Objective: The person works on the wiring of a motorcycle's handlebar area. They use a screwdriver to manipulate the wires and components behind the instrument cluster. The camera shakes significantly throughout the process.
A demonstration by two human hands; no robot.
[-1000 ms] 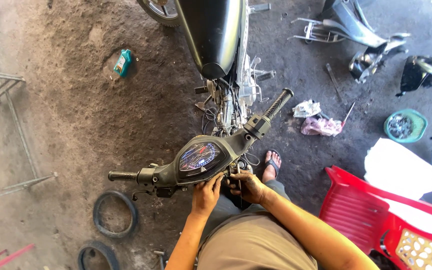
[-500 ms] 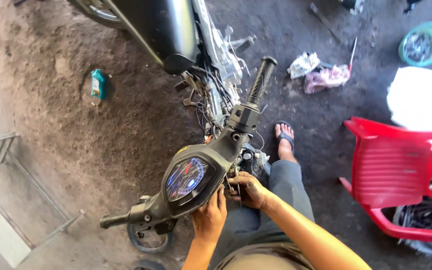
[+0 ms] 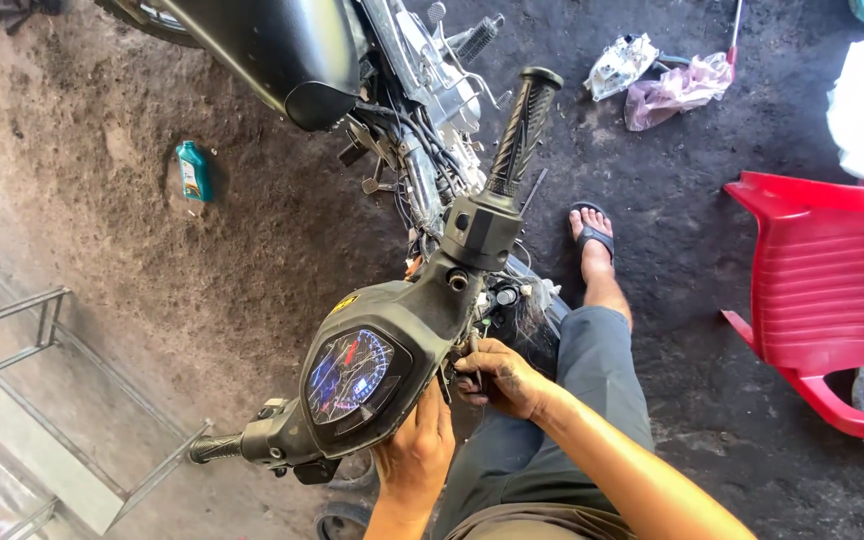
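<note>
Your left hand (image 3: 414, 452) grips the handlebar cover (image 3: 392, 350) just below its speedometer (image 3: 348, 375); your right hand (image 3: 500, 378) pinches a thin tool (image 3: 476, 352) beside the cover.

Above the left hand (image 3: 415, 455), the handlebar cover (image 3: 402, 330) is dull black, and its speedometer (image 3: 347, 377) shows a blue dial with red marks. The grip (image 3: 520, 130) beyond the right hand (image 3: 500, 378) is black with a ribbed pattern. Right of that hand stands a bright red ribbed plastic chair (image 3: 832, 270). Far left of the left hand lies a teal bottle (image 3: 192, 170) on the grey-brown floor (image 3: 102, 230). The trousers (image 3: 592, 400) are slate grey.
</note>
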